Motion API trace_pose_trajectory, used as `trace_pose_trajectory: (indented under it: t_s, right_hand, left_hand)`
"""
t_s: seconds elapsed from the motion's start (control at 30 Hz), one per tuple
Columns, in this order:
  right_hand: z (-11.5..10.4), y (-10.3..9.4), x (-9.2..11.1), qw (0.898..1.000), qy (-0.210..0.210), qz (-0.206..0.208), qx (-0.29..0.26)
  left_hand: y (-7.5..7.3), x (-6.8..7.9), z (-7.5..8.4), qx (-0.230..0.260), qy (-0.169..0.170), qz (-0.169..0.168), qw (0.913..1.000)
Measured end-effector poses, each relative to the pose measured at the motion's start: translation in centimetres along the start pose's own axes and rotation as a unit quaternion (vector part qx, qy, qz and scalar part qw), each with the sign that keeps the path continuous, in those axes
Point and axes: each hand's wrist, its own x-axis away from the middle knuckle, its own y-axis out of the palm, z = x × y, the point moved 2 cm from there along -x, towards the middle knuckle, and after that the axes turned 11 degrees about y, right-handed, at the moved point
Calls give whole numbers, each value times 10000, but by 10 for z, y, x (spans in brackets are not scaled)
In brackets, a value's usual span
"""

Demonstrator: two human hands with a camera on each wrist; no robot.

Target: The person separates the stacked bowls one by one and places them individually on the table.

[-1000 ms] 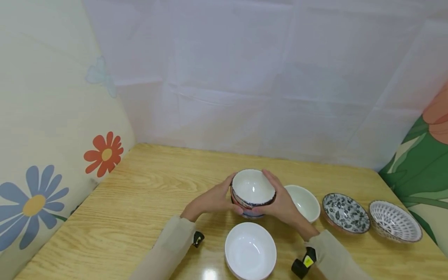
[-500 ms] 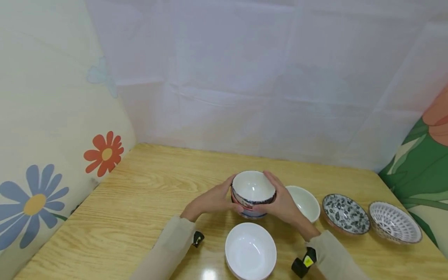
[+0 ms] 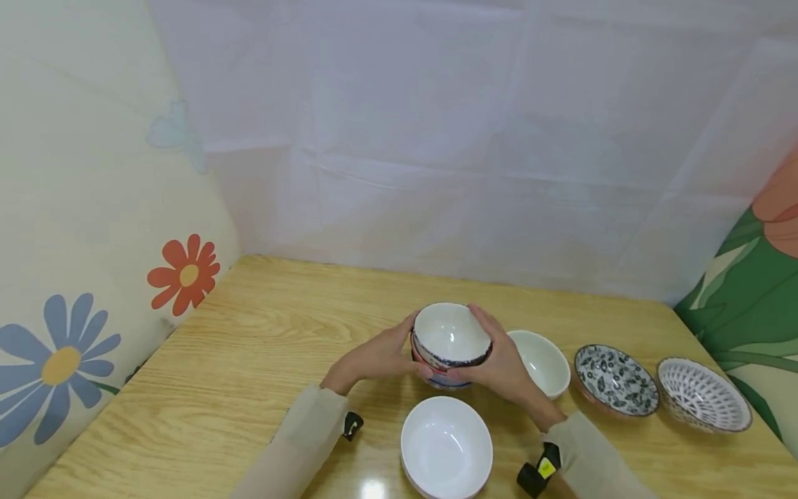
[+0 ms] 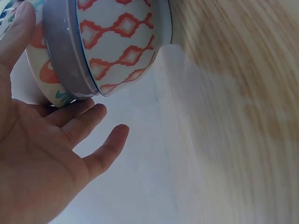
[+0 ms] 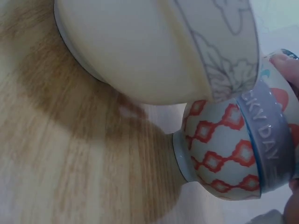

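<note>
Both hands hold the top bowl (image 3: pixel 451 334) of an upright stack, white inside with a dark blue patterned rim. My left hand (image 3: pixel 388 353) grips its left side, thumb toward me. My right hand (image 3: pixel 495 357) grips the right side the same way. Under it sits a bowl with orange-red shapes (image 4: pixel 46 74). Lowest, its foot on the table, stands a bowl with red diamonds (image 5: pixel 224 149) and a grey-blue lettered band. In the left wrist view, the lower fingers (image 4: pixel 110 151) of the left hand spread away from the stack. The far fingers are partly hidden.
A white bowl (image 3: pixel 445 447) stands in front of the stack, between the forearms. To the right are a cream bowl (image 3: pixel 542 364), a dark leaf-patterned bowl (image 3: pixel 617 380) and a grey-white patterned bowl (image 3: pixel 704 394). All stand on the wooden table (image 3: pixel 249 367), with a white cloth (image 3: pixel 399 138) behind.
</note>
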Motion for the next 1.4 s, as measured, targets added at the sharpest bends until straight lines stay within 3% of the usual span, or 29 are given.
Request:
trace_pose_trajectory:
  t_s: [0.37,0.93,1.4]
  right_hand:
    - [-10,-8,8,9995,-182,236,80]
    - [-23,-39,35,9982,-286,509,169]
    - [-13,-55,73,9959,-539,568,-454]
  left_hand:
    - [1,-1,0,6,-120,-7,9999]
    - [-1,1,0,-134,-213,-103,9996]
    - [-1,0,1,-204,-426,-157,9988]
